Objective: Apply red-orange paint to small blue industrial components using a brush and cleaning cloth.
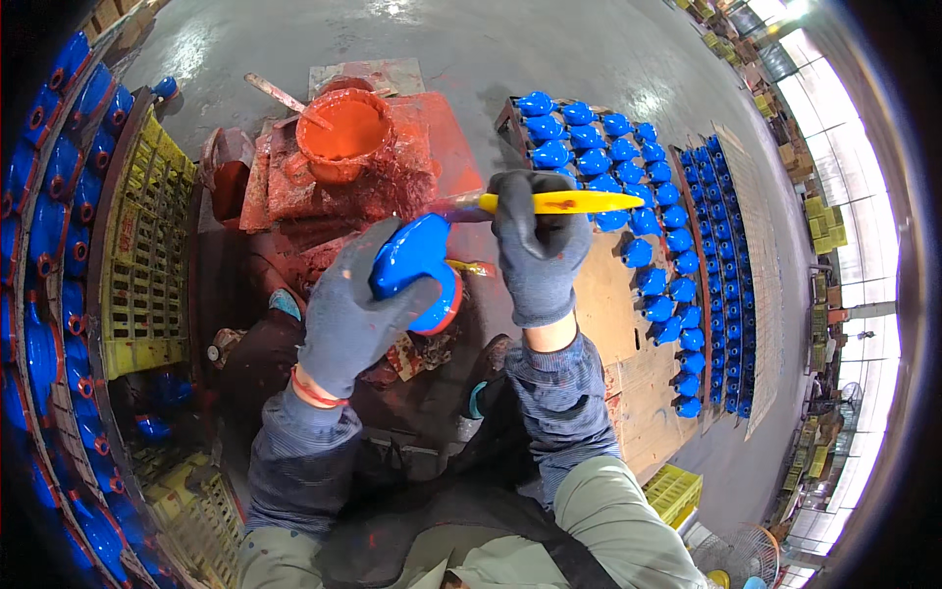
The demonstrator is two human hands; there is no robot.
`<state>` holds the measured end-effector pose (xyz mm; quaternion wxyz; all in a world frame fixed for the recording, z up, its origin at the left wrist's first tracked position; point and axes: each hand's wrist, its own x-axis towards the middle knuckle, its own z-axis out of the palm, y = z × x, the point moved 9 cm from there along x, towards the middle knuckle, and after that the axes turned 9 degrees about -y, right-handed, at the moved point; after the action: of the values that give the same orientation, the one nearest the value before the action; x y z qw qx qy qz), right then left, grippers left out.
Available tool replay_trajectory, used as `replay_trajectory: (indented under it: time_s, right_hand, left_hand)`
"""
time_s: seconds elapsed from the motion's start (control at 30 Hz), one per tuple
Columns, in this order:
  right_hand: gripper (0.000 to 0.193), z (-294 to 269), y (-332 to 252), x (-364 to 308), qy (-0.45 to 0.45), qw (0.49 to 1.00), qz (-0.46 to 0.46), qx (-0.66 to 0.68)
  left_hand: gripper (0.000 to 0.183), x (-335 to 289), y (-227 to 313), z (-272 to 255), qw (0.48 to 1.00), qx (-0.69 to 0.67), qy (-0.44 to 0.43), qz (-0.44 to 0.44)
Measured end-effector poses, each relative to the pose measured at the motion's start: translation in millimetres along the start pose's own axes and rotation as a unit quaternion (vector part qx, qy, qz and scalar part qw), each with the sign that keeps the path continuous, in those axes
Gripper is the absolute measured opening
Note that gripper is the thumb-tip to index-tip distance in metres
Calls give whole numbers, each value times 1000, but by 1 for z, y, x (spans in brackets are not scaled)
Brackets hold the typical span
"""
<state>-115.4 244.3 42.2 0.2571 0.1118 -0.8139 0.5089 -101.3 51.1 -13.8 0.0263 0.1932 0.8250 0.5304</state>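
My left hand (358, 304), in a grey glove, is closed around a glossy blue painted casting (420, 253) with a red band along its lower rim. In my right hand (538, 250), also gloved in grey, is a paintbrush (589, 202) with a yellow handle. The brush lies sideways, its handle pointing right and its bristle end toward the casting. That end meets or nearly meets the casting's top edge; I cannot tell whether they touch. Beyond my hands, a pot (339, 173) of orange-red paint stands on a red-stained bench, with a paint-covered stick (287, 100) leaning in it.
Rows of blue castings (623, 147) stand on a cardboard-covered rack (608, 314) to the right, with another filled rack (721, 265) beyond. On the left are a yellow-green crate (147, 245) and shelves of blue castings with red rims (47, 221). A fan (741, 558) stands at lower right.
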Motion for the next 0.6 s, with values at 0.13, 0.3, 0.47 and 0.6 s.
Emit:
replay_trajectory:
  time_s: [0.13, 0.3, 0.47, 0.6]
  right_hand:
    - [27, -5, 25, 0, 22, 962, 106, 250]
    - [29, 51, 58, -12, 5, 798, 168, 578]
    - [39, 123, 60, -50, -119, 673, 195, 704]
    - [37, 141, 91, -68, -49, 630, 276, 724]
  left_hand:
    - [60, -5, -19, 10, 893, -441, -59, -72]
    - [67, -14, -35, 47, 631, -760, -82, -130]
    - [62, -22, -15, 97, 442, -881, -130, -103]
    - [59, -16, 10, 103, 370, -908, -166, -102]
